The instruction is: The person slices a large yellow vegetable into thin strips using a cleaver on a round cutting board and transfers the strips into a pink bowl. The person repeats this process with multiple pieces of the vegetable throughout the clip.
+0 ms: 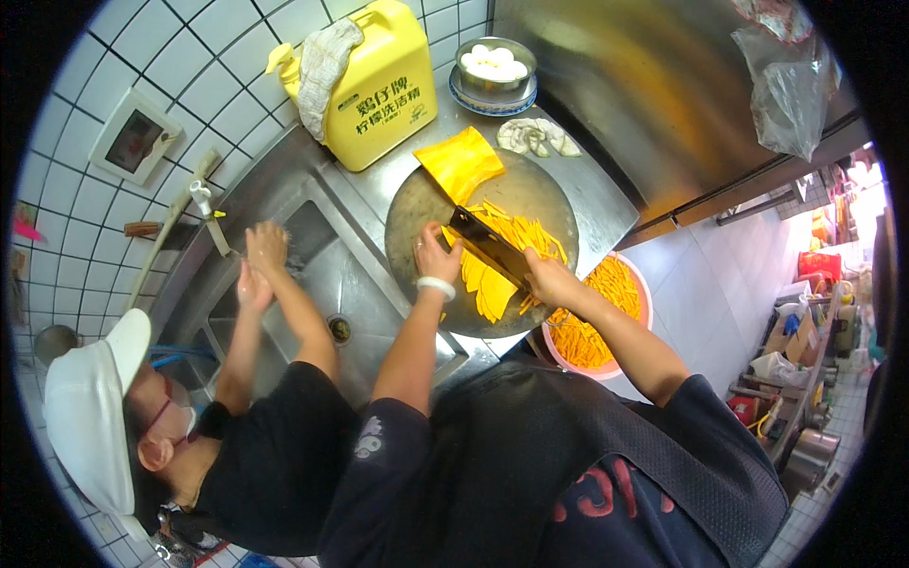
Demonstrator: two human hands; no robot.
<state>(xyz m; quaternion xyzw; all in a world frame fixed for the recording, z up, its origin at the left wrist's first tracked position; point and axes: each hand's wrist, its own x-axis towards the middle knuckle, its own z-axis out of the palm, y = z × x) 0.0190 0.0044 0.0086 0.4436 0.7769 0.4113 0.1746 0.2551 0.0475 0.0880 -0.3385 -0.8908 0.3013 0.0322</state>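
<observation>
My right hand [554, 280] grips a dark-bladed cleaver [490, 248], which lies across the orange vegetable on a round chopping board [412, 213]. My left hand [437, 252], with a white bangle at the wrist, rests its spread fingers on thin orange slices [486, 287] fanned out beside the blade. Cut orange strips [522, 231] are heaped on the blade's other side. A larger flat orange piece [461, 163] sits at the board's far edge. Below the board's right side, a pink tub [648, 298] holds many more orange strips.
Left of the board, a co-worker's hands [263, 259] are under a tap [206, 202] over a steel sink [369, 284]. A yellow detergent jug [383, 92], a metal bowl of white eggs [496, 89] and a crumpled cloth [537, 136] stand behind the board. A steel panel [611, 85] rises at right.
</observation>
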